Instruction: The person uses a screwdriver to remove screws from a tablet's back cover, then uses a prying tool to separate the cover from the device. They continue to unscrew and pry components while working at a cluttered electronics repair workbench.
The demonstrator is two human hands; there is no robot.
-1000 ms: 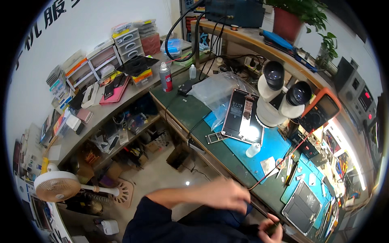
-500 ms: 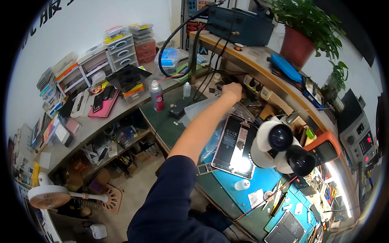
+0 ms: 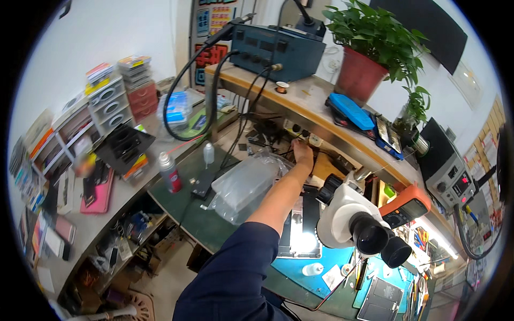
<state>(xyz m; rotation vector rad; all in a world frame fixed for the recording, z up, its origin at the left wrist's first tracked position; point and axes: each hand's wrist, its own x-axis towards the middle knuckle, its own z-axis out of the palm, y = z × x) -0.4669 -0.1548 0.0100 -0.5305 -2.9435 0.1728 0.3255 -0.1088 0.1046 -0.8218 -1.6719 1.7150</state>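
My left hand (image 3: 302,153) reaches far under the raised shelf, beside the cables and the power strip (image 3: 313,139). Its fingers look bunched together at the sockets; what they hold, if anything, is too small to make out. Below the forearm, an opened tablet (image 3: 312,222) lies on the blue mat, partly covered by my arm. Left of the wrist spreads a clear plastic bag (image 3: 246,182). A white microscope (image 3: 342,214) stands right of my arm, over the tablet's edge. My right hand is out of view.
A spray can (image 3: 170,172) and a small bottle (image 3: 209,154) stand on the green mat at left. An orange multimeter (image 3: 408,206) leans at right. Above my hand, the shelf carries a blue soldering station (image 3: 278,51) and a potted plant (image 3: 361,69). Tools crowd the right side.
The view has turned, and the scene sits further left. My left hand has moved along under the shelf to the sockets. More of the plastic bag shows, while my arm covers part of the tablet.
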